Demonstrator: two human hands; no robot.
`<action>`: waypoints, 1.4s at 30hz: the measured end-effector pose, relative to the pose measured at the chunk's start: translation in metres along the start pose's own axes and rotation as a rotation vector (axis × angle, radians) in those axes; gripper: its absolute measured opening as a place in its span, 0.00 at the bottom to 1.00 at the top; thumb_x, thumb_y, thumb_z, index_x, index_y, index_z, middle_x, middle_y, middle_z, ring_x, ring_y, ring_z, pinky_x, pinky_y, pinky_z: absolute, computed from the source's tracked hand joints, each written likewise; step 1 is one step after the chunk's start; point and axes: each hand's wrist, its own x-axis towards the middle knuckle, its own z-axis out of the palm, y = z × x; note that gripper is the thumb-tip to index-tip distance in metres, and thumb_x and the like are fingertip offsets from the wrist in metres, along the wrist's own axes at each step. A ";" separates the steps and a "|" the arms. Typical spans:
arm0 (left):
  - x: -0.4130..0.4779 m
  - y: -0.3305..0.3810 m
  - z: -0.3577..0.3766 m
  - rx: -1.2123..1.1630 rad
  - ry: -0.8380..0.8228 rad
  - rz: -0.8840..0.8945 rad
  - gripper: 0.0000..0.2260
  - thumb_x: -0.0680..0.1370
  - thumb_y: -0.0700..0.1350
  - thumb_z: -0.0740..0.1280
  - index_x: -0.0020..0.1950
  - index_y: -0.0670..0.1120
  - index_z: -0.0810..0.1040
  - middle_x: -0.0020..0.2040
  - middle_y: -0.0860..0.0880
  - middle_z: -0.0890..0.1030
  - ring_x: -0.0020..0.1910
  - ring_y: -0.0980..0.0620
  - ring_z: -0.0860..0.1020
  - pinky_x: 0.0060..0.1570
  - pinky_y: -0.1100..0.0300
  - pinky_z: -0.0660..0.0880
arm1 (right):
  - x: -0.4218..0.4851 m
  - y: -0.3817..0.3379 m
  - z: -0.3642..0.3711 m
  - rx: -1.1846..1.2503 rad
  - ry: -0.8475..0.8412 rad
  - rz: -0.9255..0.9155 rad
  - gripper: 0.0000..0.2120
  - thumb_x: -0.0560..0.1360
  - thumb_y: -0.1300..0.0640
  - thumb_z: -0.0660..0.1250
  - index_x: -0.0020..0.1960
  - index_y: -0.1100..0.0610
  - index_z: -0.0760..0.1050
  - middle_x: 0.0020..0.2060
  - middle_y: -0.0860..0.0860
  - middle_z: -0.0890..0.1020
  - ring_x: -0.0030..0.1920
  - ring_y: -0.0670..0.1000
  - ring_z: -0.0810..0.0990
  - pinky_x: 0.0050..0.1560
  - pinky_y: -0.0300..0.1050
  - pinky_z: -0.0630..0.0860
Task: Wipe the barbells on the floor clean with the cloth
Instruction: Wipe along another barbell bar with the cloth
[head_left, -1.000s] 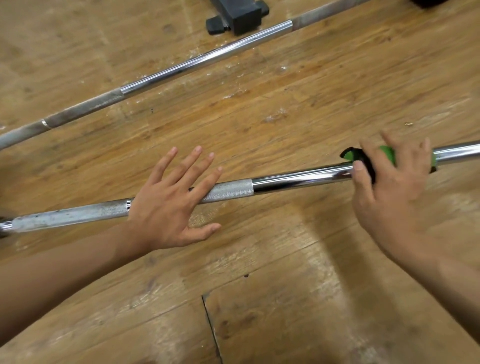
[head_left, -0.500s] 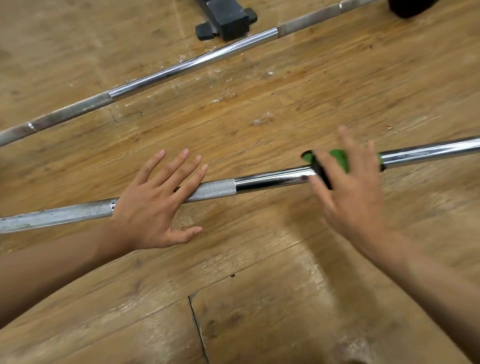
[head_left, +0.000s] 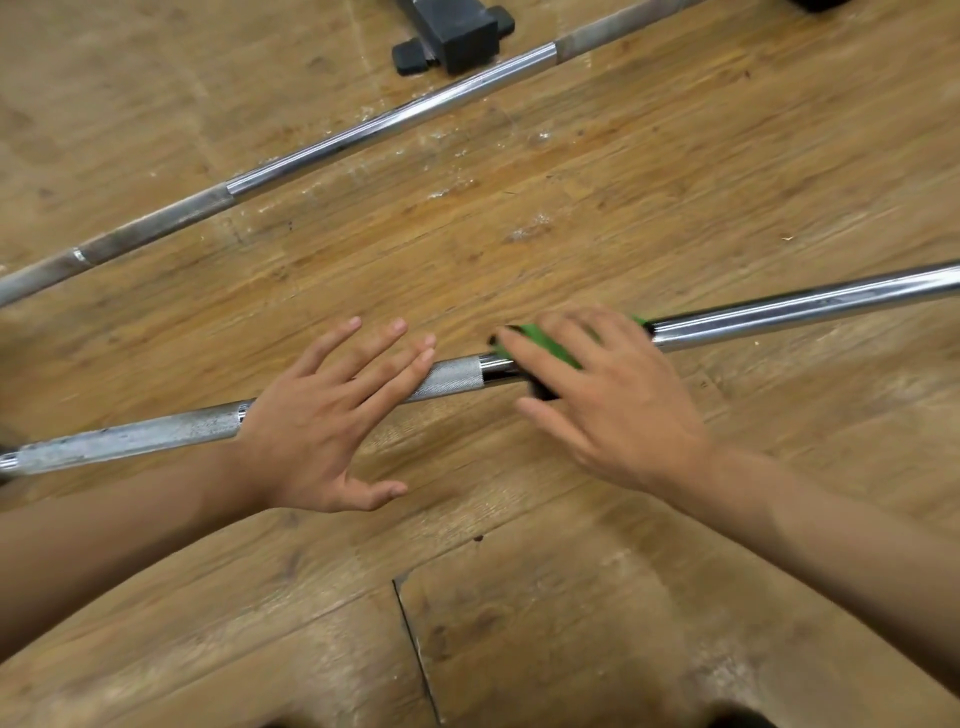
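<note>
A chrome barbell (head_left: 779, 312) lies across the wooden floor, with a knurled grey section (head_left: 452, 379) toward the left. My left hand (head_left: 322, 415) rests flat on that knurled part, fingers straight and spread. My right hand (head_left: 613, 405) wraps a green cloth (head_left: 545, 338) with a dark underside over the smooth chrome shaft. Its fingers curl over the top and the thumb sits on the near side. Only a short stretch of bar separates the two hands. A second barbell (head_left: 363, 130) lies diagonally farther away.
A black block-shaped fitting (head_left: 457, 31) sits on the floor just beyond the far barbell. White dust specks (head_left: 447, 192) dot the planks between the two bars. A dark seam (head_left: 415, 649) in the floorboards runs close to me.
My right hand has slid the green cloth leftward along the near bar, closing most of the gap to my left hand. The left hand has stayed flat on the knurled section.
</note>
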 end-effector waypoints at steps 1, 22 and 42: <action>-0.001 0.001 0.000 -0.008 0.004 0.002 0.48 0.78 0.74 0.52 0.84 0.39 0.56 0.84 0.43 0.60 0.84 0.40 0.57 0.79 0.35 0.56 | -0.010 0.018 -0.003 -0.006 0.043 0.041 0.27 0.86 0.39 0.52 0.75 0.55 0.73 0.63 0.58 0.79 0.59 0.63 0.77 0.64 0.59 0.69; -0.019 0.031 -0.006 -0.065 -0.003 0.017 0.49 0.77 0.75 0.54 0.84 0.38 0.57 0.84 0.41 0.60 0.83 0.40 0.58 0.80 0.38 0.56 | -0.058 0.030 -0.014 0.010 0.138 0.245 0.24 0.86 0.40 0.54 0.70 0.53 0.79 0.60 0.57 0.81 0.56 0.63 0.77 0.60 0.59 0.70; -0.051 0.080 -0.013 -0.126 0.007 -0.009 0.44 0.78 0.68 0.63 0.85 0.42 0.57 0.84 0.43 0.60 0.83 0.41 0.59 0.77 0.38 0.62 | -0.091 -0.003 -0.036 0.057 -0.022 0.179 0.26 0.85 0.39 0.51 0.70 0.53 0.78 0.59 0.55 0.81 0.54 0.62 0.78 0.53 0.57 0.70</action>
